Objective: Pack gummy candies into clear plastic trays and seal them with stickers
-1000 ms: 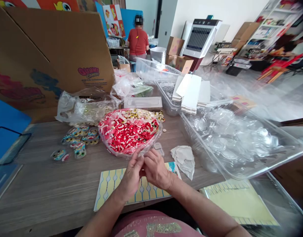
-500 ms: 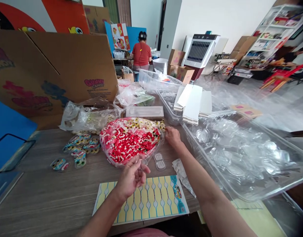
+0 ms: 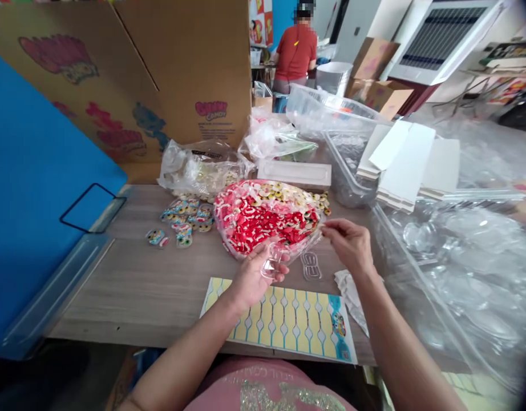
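Note:
My left hand (image 3: 252,278) holds a small clear plastic shell (image 3: 271,264) by its fingertips, just in front of an open bag of red-and-white gummies (image 3: 263,220). My right hand (image 3: 352,246) hovers at the bag's right edge with thumb and fingers pinched together; whatever is between them is too small to make out. A second clear shell (image 3: 311,266) lies flat on the table between my hands. A yellow-and-blue sticker sheet (image 3: 288,318) lies at the table's near edge, under my left wrist.
Several filled, stickered packs (image 3: 183,220) lie left of the bag. A large clear bin of empty shells (image 3: 442,251) fills the right side, with white card stacks (image 3: 406,162) behind it. A cardboard box (image 3: 169,68) and blue panel (image 3: 32,171) stand left. A person in red (image 3: 296,51) works far back.
My hands, first together over the sticker sheet, have parted. The right hand reached to the yellow gummies at the bag's far right and drew back pinched. The left hand lifted the shell. The camera swung left.

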A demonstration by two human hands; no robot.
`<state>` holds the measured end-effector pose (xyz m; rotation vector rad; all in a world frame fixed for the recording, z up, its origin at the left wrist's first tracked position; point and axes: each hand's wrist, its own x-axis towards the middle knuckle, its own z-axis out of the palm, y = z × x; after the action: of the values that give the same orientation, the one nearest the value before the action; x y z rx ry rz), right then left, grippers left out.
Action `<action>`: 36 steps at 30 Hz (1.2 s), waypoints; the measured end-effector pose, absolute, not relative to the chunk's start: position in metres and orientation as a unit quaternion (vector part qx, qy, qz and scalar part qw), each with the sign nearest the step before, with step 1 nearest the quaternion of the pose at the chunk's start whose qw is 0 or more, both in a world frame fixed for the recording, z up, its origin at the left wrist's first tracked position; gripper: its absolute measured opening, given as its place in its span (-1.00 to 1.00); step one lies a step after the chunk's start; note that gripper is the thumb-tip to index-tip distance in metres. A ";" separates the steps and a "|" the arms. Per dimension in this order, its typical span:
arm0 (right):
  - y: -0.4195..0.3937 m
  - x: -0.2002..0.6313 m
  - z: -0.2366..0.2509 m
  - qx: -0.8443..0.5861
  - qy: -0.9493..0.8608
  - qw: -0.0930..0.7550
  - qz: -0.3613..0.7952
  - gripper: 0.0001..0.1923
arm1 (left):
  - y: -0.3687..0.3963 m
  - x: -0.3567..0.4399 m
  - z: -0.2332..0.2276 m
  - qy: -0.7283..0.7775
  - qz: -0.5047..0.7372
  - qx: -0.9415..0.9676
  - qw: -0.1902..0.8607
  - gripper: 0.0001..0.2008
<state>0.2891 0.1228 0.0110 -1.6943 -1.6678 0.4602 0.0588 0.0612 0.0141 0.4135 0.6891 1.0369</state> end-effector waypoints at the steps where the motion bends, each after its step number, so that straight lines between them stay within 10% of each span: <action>1: 0.107 0.273 0.020 -0.600 -0.660 0.400 0.209 -0.76 | 0.060 0.062 0.013 0.313 0.483 0.184 0.797 -0.53; 11: 0.077 0.204 0.040 -0.492 -0.773 0.227 0.331 -0.75 | 0.032 0.066 0.000 0.276 0.484 0.172 0.812 -0.62; 26: 0.044 0.182 0.002 -0.497 -0.520 0.447 0.532 -0.79 | 0.017 0.052 -0.006 0.292 0.512 0.142 0.795 -0.62; 36: 0.041 0.191 0.004 -0.473 -0.766 0.387 0.198 -0.84 | 0.007 0.057 -0.005 0.292 0.501 0.148 0.801 -0.55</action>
<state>0.1908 0.0408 0.0036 -1.2037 -1.9503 0.5051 0.0569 0.0067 -0.0052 0.3166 0.6269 1.0731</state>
